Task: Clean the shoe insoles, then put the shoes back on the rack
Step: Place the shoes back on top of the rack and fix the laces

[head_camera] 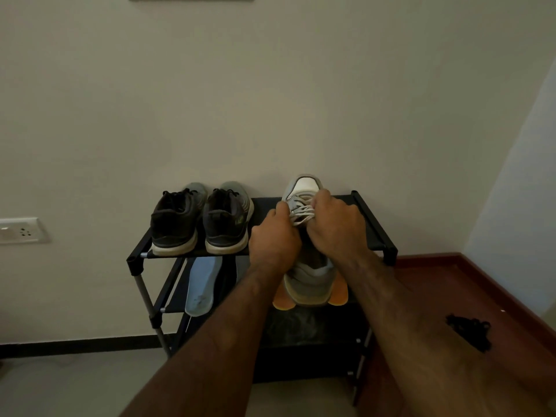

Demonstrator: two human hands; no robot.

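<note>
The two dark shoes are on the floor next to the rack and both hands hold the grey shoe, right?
Not quite. In the head view the two dark grey lace-up sneakers stand on the top shelf of the black shoe rack, not on the floor. The left hand and right hand do hold the light grey and white sneaker.

You can read no text, brand or number here; only a small pale mark on the heel of the right-hand dark shoe (pixel 227 221) shows, too blurred to make out.
</note>
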